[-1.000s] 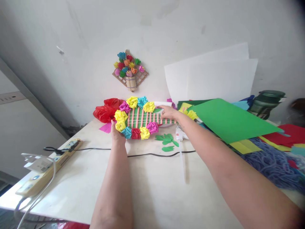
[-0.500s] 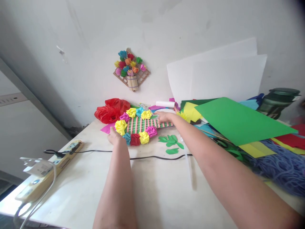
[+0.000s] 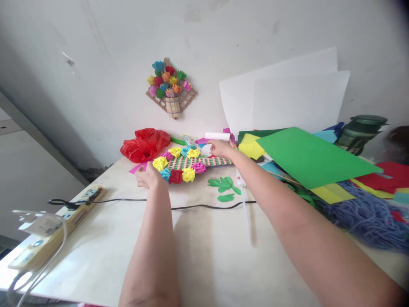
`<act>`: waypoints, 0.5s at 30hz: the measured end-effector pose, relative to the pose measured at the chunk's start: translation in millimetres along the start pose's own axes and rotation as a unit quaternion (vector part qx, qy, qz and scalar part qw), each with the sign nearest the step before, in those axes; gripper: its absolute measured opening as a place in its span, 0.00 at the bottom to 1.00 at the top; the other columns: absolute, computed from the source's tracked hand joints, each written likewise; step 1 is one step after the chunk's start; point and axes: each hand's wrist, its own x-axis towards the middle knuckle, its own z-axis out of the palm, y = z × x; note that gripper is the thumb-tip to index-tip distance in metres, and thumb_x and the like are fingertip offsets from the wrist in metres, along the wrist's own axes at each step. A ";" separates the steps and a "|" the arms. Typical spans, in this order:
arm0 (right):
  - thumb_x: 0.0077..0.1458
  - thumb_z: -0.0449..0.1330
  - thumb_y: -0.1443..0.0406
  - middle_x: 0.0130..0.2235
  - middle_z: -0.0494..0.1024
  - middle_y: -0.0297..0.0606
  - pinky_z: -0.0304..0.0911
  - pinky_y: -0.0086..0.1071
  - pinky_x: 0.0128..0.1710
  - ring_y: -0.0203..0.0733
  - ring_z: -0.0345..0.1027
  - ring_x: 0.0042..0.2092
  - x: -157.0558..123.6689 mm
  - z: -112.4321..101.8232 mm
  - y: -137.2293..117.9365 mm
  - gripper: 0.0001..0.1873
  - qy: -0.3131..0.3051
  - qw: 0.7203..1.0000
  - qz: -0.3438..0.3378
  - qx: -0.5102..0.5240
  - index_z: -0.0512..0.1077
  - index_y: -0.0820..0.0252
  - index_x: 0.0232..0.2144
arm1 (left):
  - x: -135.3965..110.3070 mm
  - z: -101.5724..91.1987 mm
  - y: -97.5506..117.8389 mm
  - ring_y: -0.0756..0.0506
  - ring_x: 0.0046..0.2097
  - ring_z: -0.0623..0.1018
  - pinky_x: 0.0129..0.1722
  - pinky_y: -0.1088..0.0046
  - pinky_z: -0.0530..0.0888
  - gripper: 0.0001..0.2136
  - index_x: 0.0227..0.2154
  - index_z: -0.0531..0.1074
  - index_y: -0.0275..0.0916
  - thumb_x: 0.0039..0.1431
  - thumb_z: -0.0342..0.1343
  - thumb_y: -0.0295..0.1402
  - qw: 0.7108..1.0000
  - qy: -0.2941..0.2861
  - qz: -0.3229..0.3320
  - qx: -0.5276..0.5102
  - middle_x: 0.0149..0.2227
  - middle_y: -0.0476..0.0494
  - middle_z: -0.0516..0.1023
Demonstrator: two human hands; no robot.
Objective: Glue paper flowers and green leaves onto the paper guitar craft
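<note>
A guitar-shaped craft [image 3: 211,162], with a green body, pink strips and paper flowers round its rim, lies on the table. My left hand [image 3: 148,175] is at the craft's left end beside a yellow paper flower [image 3: 160,163], fingers apart and slightly bent. Above the narrow neck is my right hand [image 3: 222,148], its index finger stretched out to the left and nothing visible in it. Whether its other fingers touch the neck is hard to see. In front of the neck lie green paper leaves [image 3: 224,184] and a white glue gun [image 3: 241,179], partly behind my right forearm.
A power strip [image 3: 76,211] with chargers lies at the left, its black cord [image 3: 204,206] crossing the table. Behind are a red plastic bag [image 3: 145,145] and a white roll [image 3: 217,136]. Green card [image 3: 313,157], blue yarn [image 3: 367,217] and a dark jar [image 3: 364,132] occupy the right.
The craft now looks flatter on the table. My left hand has come off its flowered edge with fingers loosened, and my right hand has shifted to the neck's far side. The camera view has shifted slightly.
</note>
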 end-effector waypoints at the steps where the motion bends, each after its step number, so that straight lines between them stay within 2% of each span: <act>1: 0.47 0.57 0.67 0.44 0.76 0.37 0.62 0.31 0.43 0.43 0.69 0.44 -4.4 -4.0 0.9 0.25 0.011 1.000 0.006 -0.010 0.68 0.55 0.50 | -6.1 2.0 8.3 0.35 0.61 0.50 0.58 0.49 0.49 0.16 0.39 0.62 0.40 0.46 0.54 0.37 0.994 0.099 0.010 0.051 0.51 0.36 0.64; 2: 0.46 0.57 0.66 0.43 0.77 0.37 0.62 0.31 0.43 0.43 0.69 0.43 -9.8 -8.1 1.4 0.22 0.011 1.000 0.015 -0.018 0.71 0.55 0.46 | -11.8 4.8 16.4 0.35 0.60 0.53 0.58 0.51 0.50 0.16 0.38 0.64 0.41 0.45 0.56 0.37 0.986 0.140 0.042 0.082 0.49 0.37 0.66; 4: 0.45 0.58 0.66 0.38 0.78 0.38 0.62 0.30 0.41 0.42 0.70 0.41 -23.8 -15.3 1.0 0.14 -0.015 0.999 0.027 -0.033 0.76 0.58 0.37 | -22.1 12.2 30.4 0.39 0.57 0.61 0.57 0.57 0.55 0.12 0.36 0.66 0.41 0.46 0.56 0.34 0.984 0.114 0.109 0.083 0.46 0.41 0.70; 6: 0.45 0.58 0.67 0.33 0.79 0.38 0.60 0.31 0.43 0.41 0.71 0.38 -39.8 -19.7 -0.5 0.09 -0.036 0.997 0.035 -0.053 0.77 0.59 0.30 | -31.7 21.0 40.5 0.42 0.49 0.70 0.52 0.62 0.64 0.09 0.34 0.67 0.40 0.48 0.55 0.33 0.990 0.015 0.135 0.025 0.40 0.43 0.73; 9: 0.44 0.59 0.66 0.33 0.79 0.40 0.58 0.33 0.45 0.44 0.70 0.40 -61.1 -19.2 -1.6 0.07 -0.044 0.995 0.025 -0.087 0.77 0.59 0.28 | -46.8 32.7 49.1 0.44 0.38 0.75 0.38 0.67 0.71 0.07 0.30 0.69 0.37 0.47 0.58 0.32 0.980 -0.177 0.086 -0.028 0.31 0.44 0.74; 12: 0.44 0.59 0.67 0.36 0.78 0.41 0.56 0.37 0.47 0.46 0.70 0.40 -73.1 -12.2 0.2 0.10 -0.091 0.986 0.014 -0.138 0.77 0.57 0.32 | -62.4 38.2 53.9 0.45 0.27 0.76 0.27 0.71 0.71 0.08 0.27 0.71 0.33 0.44 0.61 0.31 0.939 -0.342 0.018 0.033 0.24 0.43 0.74; 15: 0.44 0.60 0.65 0.39 0.77 0.45 0.50 0.43 0.51 0.49 0.67 0.46 -78.4 -4.3 1.4 0.14 -0.126 0.970 0.023 -0.206 0.76 0.58 0.37 | -74.7 37.5 57.1 0.47 0.23 0.75 0.25 0.73 0.70 0.10 0.27 0.71 0.32 0.44 0.63 0.32 0.890 -0.445 -0.002 0.097 0.23 0.42 0.75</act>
